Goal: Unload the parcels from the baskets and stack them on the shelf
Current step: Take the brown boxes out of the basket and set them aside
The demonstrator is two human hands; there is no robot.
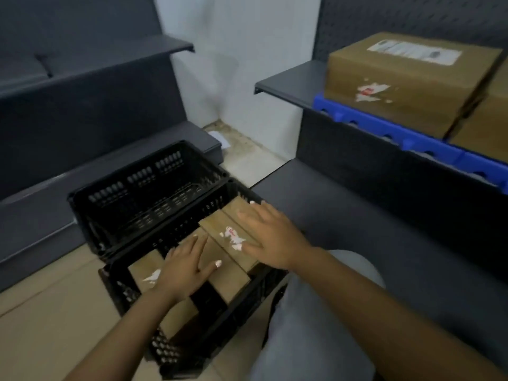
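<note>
Two black plastic baskets stand on the floor. The far basket [143, 185] holds nothing I can see. The near basket [176, 350] holds several brown cardboard parcels standing on edge. My right hand [270, 239] lies with spread fingers on the tallest parcel [220, 224], which has a torn white and red label. My left hand [182, 268] rests flat, fingers apart, on the parcels [231, 279] to the left of it. Another parcel [144, 266] shows at the basket's left end. On the upper right shelf [291, 78] sits a large brown parcel [406, 83].
A blue plastic tray [390, 127] lies under the large parcel on the upper shelf, with a second brown box [486, 125] at the right edge. A lower dark shelf [343, 215] runs beside the near basket. Dark shelving [82, 111] lines the left. My grey-clothed knee [316, 312] is beside the basket.
</note>
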